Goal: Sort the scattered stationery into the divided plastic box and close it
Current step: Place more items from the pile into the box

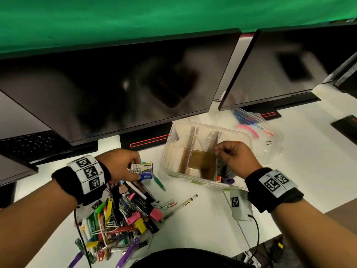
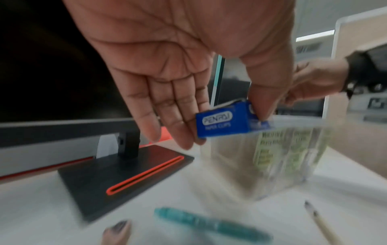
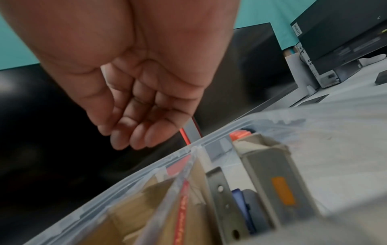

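Two hands are over the white table point(image 1: 202, 219): my left hand point(image 1: 123, 163) pinches a small blue paper-clip box point(image 1: 144, 170) between thumb and fingertips, lifted above the far edge of the stationery pile point(image 1: 116, 219) and left of the clear plastic box point(image 1: 173, 151). In the left wrist view the thumb presses one end of that blue carton point(image 2: 222, 122) while the fingers back the other side. My right hand point(image 1: 231, 157) hovers over the box's right part, fingers loosely curled and holding nothing, as the right wrist view point(image 3: 136, 119) shows. Cardboard dividers point(image 1: 201, 161) split the box; a few pens point(image 1: 225, 176) lie in the right compartment. Its lid point(image 1: 266, 136) lies open behind. A green pen point(image 1: 159, 182) lies between pile and box.
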The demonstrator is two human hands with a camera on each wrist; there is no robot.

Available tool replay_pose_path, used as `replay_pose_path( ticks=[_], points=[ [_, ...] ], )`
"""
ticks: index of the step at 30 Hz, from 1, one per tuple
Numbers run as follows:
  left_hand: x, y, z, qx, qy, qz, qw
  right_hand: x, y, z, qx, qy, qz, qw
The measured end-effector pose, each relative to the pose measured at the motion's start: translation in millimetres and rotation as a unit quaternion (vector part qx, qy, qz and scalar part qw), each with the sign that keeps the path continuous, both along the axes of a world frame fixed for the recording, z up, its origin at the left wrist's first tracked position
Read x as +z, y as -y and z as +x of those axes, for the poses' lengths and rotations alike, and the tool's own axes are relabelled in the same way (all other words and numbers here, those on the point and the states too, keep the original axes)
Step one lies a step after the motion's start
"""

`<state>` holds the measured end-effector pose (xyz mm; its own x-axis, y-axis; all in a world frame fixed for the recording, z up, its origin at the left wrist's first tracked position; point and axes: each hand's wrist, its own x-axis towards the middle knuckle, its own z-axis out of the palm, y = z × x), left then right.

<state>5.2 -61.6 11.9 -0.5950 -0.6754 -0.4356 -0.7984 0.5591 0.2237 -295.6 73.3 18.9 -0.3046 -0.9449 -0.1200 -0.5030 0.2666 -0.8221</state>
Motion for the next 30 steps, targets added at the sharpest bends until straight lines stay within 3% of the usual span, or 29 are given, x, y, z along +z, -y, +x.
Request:
replay_pose_path(
  ticks=[8,12,18,21,23,27,30],
  points=[
    [26.7,-33.2,-59.6,-0.024,-0.180,0.014,0.983,5.4,11.8,40.7,0.070,0.086,0.063,0.992],
    [21.9,-42.7,-86.9,0.005,-0.223,0.001,0.975,13.7,16.3,43.1,0.020,0.167,0.049,0.985],
    [26.0,-59.5,-106.7,-0.002,-0.268,-0.041,0.963,34.8,4.4,23.8,-0.006,0.165,0.042,0.985],
    [22.6,-60.8,-109.6,-0.036,-0.266,-0.035,0.963,39.6,-1.4,15.8,0.000,0.094,0.043,0.995],
    [15.1,-56.5,-106.9,-0.066,-0.235,-0.047,0.969,41.4,-5.8,7.1,-0.024,-0.019,0.025,0.999],
    [-0.7,-41.6,-87.7,-0.033,-0.146,-0.072,0.986,38.4,-13.6,-13.3,-0.063,-0.190,0.046,0.979],
    [-6.2,-38.3,-78.2,-0.037,-0.081,-0.008,0.996,22.4,-15.7,-16.9,-0.001,-0.273,0.144,0.951]
  ],
)
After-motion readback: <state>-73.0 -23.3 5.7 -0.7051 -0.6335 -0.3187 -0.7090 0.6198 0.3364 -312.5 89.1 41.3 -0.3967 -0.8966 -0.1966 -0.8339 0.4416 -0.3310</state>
